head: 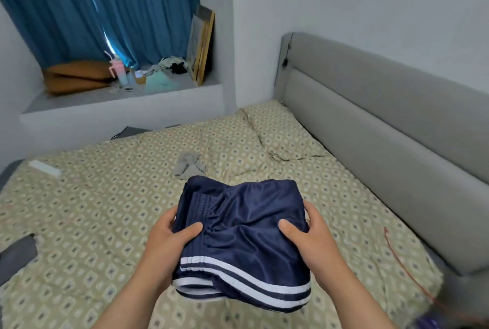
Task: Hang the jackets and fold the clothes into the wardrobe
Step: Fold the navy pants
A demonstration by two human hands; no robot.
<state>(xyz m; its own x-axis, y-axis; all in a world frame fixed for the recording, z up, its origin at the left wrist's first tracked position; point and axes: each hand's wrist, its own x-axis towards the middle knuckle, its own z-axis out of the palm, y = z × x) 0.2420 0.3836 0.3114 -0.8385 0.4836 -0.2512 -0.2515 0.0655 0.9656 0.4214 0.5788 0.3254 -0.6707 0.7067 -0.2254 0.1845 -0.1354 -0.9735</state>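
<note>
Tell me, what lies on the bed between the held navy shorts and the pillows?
A crumpled grey garment, on the patterned sheet just beyond the navy shorts; the head view shows it.

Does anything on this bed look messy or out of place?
Yes. A grey garment lies crumpled on the bed, beyond the folded navy shorts held in the left hand and right hand. At the left edge, the sheet leaves a mattress corner bare.
</note>
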